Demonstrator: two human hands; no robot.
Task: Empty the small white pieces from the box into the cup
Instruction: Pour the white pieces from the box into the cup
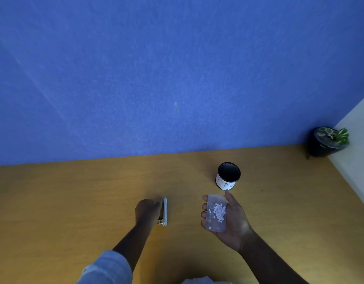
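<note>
My right hand (232, 220) cradles a small clear plastic box (216, 213), open side up, with several small white pieces (219, 211) heaped inside. Just beyond it on the table stands the cup (228, 176), white outside with a dark interior, upright with its mouth open. My left hand (148, 210) grips the box's clear lid (165, 211), which stands on edge and touches the table, to the left of the box.
The wooden table (74, 201) meets a blue wall at the back. A dark pot with a green plant (328, 142) sits in the far right corner. A pale wall borders the table's right edge.
</note>
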